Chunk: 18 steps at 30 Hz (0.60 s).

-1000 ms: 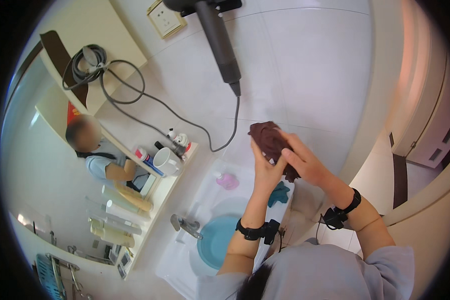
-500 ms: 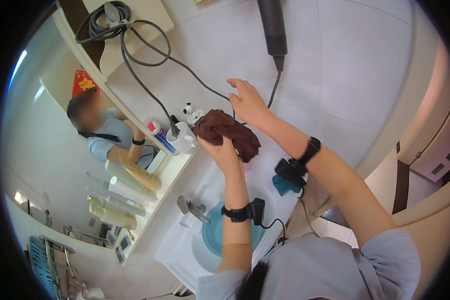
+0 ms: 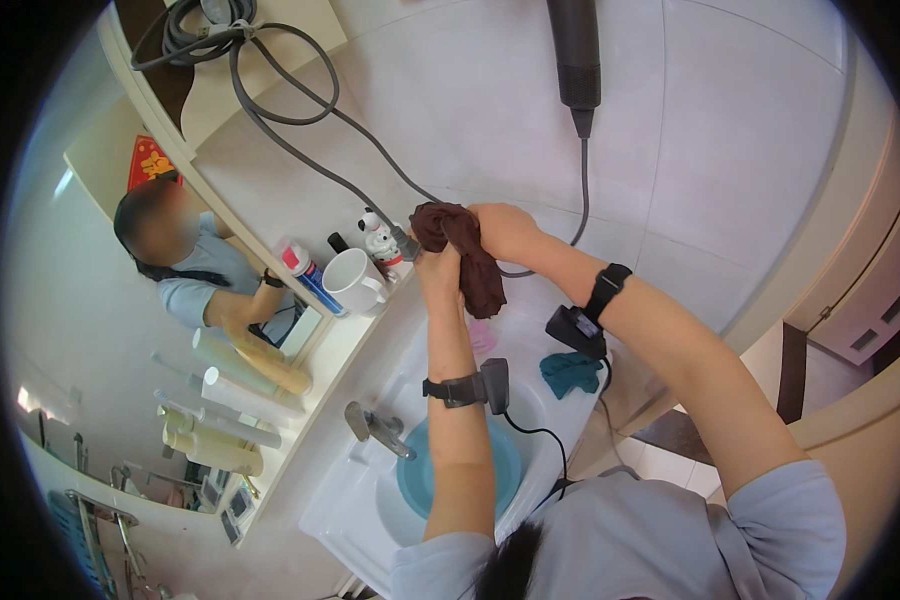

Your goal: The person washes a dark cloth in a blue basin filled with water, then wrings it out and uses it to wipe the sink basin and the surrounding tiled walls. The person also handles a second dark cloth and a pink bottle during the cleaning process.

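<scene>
A dark brown cloth [image 3: 478, 275] is bunched between my hands, above the back of the washbasin. My left hand [image 3: 438, 278] is closed on it from below. My right hand [image 3: 507, 232] is curled into a fist at the cloth's right side; its fingertips are hidden. A grey power cord [image 3: 395, 165] runs into the bunched cloth from the upper left and comes out by my right hand. From there it rises to a dark cylindrical handle [image 3: 578, 75] against the wall. The cord's plug [image 3: 407, 246] hangs beside my left hand, next to a white mug [image 3: 353, 280].
A ledge under the mirror [image 3: 100, 330] holds a dog figurine [image 3: 378, 240], a spray can [image 3: 315, 278] and several bottles [image 3: 255, 395]. Below are a faucet [image 3: 378, 430], a blue bowl [image 3: 505, 470] in the basin and a teal cloth [image 3: 572, 374]. Coiled cord [image 3: 205, 40] hangs upper left.
My right hand has come down from the air onto the cloth and closed. The cloth is squeezed tighter. The plug has left the mug and now hangs by my left hand.
</scene>
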Tool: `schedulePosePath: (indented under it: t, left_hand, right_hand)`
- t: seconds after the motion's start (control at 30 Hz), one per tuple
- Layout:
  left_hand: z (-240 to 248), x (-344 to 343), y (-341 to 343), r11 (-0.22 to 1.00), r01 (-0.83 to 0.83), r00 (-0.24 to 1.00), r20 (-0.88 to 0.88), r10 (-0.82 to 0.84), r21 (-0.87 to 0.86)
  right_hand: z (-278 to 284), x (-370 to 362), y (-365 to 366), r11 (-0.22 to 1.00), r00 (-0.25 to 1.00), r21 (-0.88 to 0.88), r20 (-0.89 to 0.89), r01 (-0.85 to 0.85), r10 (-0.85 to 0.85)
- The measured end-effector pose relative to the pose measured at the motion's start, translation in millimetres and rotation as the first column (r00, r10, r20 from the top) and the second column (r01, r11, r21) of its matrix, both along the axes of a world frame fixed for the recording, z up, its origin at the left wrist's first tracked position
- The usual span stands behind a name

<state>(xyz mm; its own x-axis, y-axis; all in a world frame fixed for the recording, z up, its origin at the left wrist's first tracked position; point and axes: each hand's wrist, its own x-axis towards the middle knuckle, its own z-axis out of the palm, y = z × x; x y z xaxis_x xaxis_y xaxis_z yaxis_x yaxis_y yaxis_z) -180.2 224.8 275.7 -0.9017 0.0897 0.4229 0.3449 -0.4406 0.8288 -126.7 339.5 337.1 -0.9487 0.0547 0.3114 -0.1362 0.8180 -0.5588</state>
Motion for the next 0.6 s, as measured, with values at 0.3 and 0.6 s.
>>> schedulePosePath:
  t: [0.3,0.6]
  left_hand:
    - [83,-6,23,0.980,-0.100,0.994,-0.021,0.106,0.171]
    - [68,-19,11,0.994,-0.032,0.992,-0.118,0.044,0.104]
  right_hand:
    - [0,21,28,0.939,1.000,0.342,-0.008,-0.012,0.016]
    - [6,8,37,0.963,1.000,0.268,0.004,0.009,-0.011]
